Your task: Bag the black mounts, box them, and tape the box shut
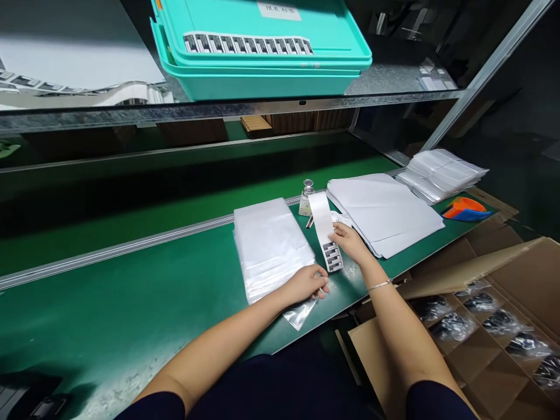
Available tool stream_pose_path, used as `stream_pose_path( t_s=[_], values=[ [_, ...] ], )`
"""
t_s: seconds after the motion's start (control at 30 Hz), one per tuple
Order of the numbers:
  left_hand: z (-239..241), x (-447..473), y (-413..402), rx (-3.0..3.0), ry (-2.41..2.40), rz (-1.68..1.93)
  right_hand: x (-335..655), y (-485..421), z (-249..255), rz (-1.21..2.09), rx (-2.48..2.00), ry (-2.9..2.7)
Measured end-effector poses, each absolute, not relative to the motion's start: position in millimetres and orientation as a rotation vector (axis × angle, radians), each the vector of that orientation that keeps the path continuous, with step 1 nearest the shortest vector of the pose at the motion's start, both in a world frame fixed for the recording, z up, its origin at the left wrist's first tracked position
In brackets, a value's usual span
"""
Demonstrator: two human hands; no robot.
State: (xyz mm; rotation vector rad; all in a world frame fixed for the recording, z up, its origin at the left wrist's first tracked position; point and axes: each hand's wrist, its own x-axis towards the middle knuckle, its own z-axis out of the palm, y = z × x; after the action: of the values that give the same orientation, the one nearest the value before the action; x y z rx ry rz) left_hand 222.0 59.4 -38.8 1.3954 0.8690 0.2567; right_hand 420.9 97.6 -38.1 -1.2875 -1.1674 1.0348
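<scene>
In my right hand [347, 239] is a strip of labels [322, 219], pinched along its right edge. The strip's upper part is blank white, and several black-and-white printed labels show at its lower end. My left hand [308, 283] rests by the lower right corner of a stack of clear plastic bags [273, 242], just below the strip's end. Its fingers are curled together, and whatever they may hold is too small to make out. A clear bag corner [301, 315] sticks out beneath that hand. Behind the strip stands a small glass bottle [306, 201] with a metal top.
White sheets [385, 210] and more plastic bags [444, 172] lie to the right, beside an orange and blue object [466, 209]. A teal bin [266, 84] sits on the metal shelf overhead. At lower right, a divided carton [485, 356] holds bagged dark items.
</scene>
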Motion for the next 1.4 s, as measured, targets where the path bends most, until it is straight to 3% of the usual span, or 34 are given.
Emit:
stream_pose_path(
  t_s=[0.2, 0.47, 0.57, 0.7, 0.83, 1.0, 1.17, 1.4],
  values=[
    [-35.5, 204.4, 71.8, 1.779, 0.916, 0.369, 429.1, 99.0, -70.3, 1.008, -1.403, -1.001],
    [-42.0, 226.7, 89.3, 1.617, 0.875, 0.623, 402.0, 59.5, -48.4, 0.960, -1.266, -0.770],
    [-22.1, 226.7, 106.5, 1.691, 0.801, 0.582, 409.9, 31.2, -35.9, 0.562, -1.260, -0.687],
    [23.3, 224.2, 137.6, 2.019, 0.513, 0.109, 432.2, -8.1, -14.3, -0.001, -1.455, -1.078],
    [44.2, 248.2, 152.3, 2.303, 0.506, -0.176, 444.5, -24.0, -9.4, 0.179, -1.578, -1.262],
    [30.1, 290.3, 157.7, 2.506, 0.579, -0.187, 424.8, -3.6, -50.1, 0.673, -1.675, -1.266],
    [11.0, 276.8, 155.1, 2.572, 0.778, 0.259, 405.1, 42.4, -88.7, 0.796, -1.689, -1.196],
    [-22.2, 217.4, 111.6, 2.168, 0.945, 0.550, 404.1, 57.8, -75.0, 0.676, -1.506, -1.159]
  ],
)
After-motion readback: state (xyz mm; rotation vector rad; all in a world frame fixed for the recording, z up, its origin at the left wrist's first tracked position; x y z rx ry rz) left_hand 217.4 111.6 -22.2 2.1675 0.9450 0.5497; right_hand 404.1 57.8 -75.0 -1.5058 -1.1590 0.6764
